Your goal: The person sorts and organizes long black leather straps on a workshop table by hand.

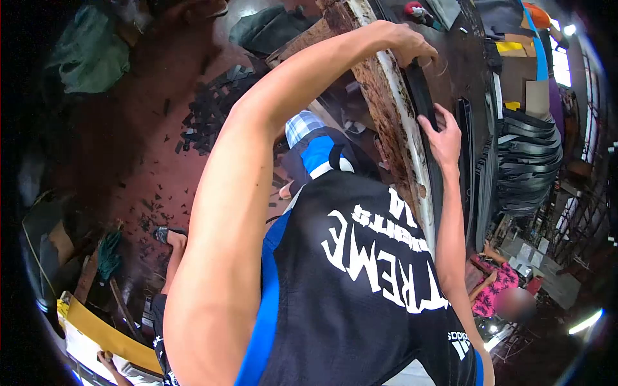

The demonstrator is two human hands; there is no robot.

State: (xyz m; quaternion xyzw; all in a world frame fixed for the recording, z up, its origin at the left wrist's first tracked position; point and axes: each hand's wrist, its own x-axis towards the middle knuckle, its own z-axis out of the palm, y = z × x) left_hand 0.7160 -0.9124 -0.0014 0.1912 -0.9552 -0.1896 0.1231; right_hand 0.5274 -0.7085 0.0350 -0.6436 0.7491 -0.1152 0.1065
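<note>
My left hand (412, 46) reaches across to the far part of the workbench, its fingers bent and closed at the upper end of a long black strip (420, 96). Part of that grip is hidden behind the back of the hand. Nearer to me, my right hand (445, 138) is at the side of the same strip, thumb and fingers apart, with nothing held between them. The strip runs along the inner side of the bench's worn, white-and-brown edge (402, 122).
Stacked black curved pieces (528, 161) lie right of the bench. Black scraps (215, 103) litter the reddish floor (161, 167). A person in a pink patterned shirt (496, 289) is at lower right; another person's hand (106, 359) shows at lower left. A red-and-black object (418, 11) lies at the top.
</note>
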